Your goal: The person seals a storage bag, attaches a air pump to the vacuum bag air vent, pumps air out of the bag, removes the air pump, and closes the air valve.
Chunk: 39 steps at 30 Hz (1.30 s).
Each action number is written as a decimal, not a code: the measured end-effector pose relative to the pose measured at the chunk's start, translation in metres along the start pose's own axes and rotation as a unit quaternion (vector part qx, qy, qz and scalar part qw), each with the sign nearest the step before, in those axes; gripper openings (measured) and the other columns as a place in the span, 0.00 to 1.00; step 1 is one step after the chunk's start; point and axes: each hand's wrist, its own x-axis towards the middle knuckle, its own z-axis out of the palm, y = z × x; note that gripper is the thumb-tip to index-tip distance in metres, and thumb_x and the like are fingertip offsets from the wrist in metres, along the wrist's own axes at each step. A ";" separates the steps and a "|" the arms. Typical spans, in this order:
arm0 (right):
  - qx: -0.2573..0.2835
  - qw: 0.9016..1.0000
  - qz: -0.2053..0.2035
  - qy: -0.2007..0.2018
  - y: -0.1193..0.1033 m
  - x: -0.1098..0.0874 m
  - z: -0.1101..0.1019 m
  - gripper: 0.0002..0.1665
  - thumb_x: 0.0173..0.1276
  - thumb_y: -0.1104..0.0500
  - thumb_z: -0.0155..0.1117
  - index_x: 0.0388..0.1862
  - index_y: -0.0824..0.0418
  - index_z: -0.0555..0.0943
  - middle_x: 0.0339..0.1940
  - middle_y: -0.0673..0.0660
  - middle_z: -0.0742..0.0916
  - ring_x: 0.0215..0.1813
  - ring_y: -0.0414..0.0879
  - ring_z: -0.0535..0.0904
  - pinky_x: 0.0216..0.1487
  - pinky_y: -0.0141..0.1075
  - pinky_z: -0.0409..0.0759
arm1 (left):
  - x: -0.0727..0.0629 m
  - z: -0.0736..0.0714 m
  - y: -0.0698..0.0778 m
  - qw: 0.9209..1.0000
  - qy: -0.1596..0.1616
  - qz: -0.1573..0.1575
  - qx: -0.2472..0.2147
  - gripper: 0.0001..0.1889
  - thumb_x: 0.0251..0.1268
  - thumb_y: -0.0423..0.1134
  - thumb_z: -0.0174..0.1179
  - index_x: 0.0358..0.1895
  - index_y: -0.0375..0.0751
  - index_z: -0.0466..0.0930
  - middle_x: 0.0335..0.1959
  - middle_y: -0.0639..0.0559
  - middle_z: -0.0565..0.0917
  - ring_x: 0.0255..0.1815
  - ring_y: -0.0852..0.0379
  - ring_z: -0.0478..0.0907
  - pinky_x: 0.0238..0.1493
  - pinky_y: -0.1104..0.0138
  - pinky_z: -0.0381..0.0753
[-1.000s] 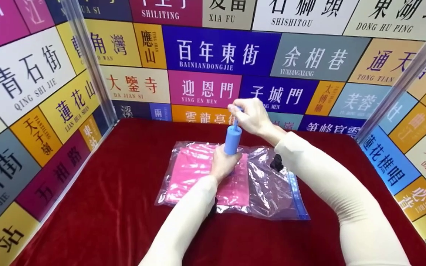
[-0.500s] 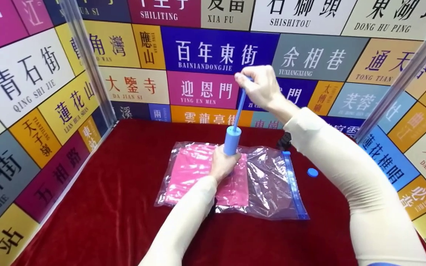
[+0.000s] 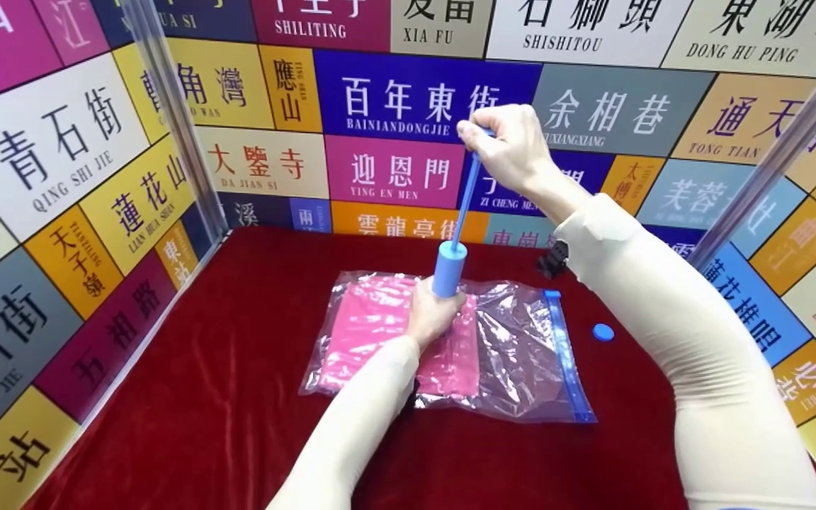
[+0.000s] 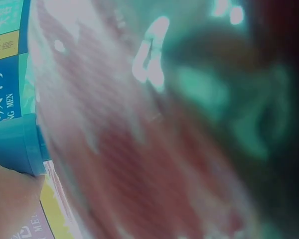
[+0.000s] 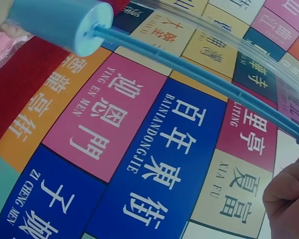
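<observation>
My left hand [image 3: 435, 309] grips the lower barrel of a blue hand pump [image 3: 448, 268], which stands nearly upright on a clear zip storage bag [image 3: 518, 354]. Inside the bag lies a folded pink cloth [image 3: 372, 333]. High above, my right hand [image 3: 514, 145] holds the pump's handle, with the thin rod [image 3: 466, 202] drawn far out of the barrel. The right wrist view shows the long rod [image 5: 189, 69] running from the barrel [image 5: 65, 22] to my curled fingers [image 5: 286, 194]. Where the pump's lower end meets the bag is hidden behind my left hand.
A round blue cap [image 3: 603, 332] lies on the dark red cloth [image 3: 167, 397], right of the bag's blue zip edge [image 3: 569, 361]. Panels printed with place names [image 3: 422, 95] enclose the back and both sides, with clear corner posts [image 3: 174, 120].
My right hand has risen with the handle, drawing the rod from mostly inside the barrel to far out. The cap has come into view as my right arm lifted. My left hand stays put.
</observation>
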 end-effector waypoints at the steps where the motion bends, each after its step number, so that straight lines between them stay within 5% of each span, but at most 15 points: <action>1: -0.003 1.000 0.001 -0.004 0.000 0.000 0.000 0.26 0.77 0.56 0.63 0.15 0.46 0.73 0.12 0.32 0.70 0.21 0.32 0.65 0.29 0.30 0.62 | 0.000 0.000 0.000 1.000 -0.001 -0.003 -0.006 0.07 0.59 0.32 0.74 0.39 0.39 0.88 0.29 0.52 0.89 0.27 0.61 0.82 0.36 0.67 0.87; 19: -0.058 0.997 0.016 -0.045 0.010 -0.011 0.018 0.31 0.86 0.51 0.60 0.18 0.47 0.64 0.16 0.46 0.66 0.22 0.41 0.61 0.27 0.33 0.54 | 0.000 0.000 0.000 1.000 0.007 0.005 0.000 0.06 0.58 0.32 0.75 0.36 0.41 0.87 0.29 0.50 0.90 0.26 0.61 0.82 0.36 0.67 0.87; 39: -0.069 0.989 0.019 -0.127 0.051 -0.068 0.069 0.23 0.87 0.49 0.60 0.27 0.55 0.77 0.21 0.51 0.78 0.25 0.47 0.71 0.31 0.39 0.69 | 0.003 0.000 -0.002 1.000 0.011 0.016 0.003 0.05 0.58 0.33 0.74 0.32 0.43 0.86 0.25 0.53 0.88 0.24 0.63 0.80 0.34 0.67 0.86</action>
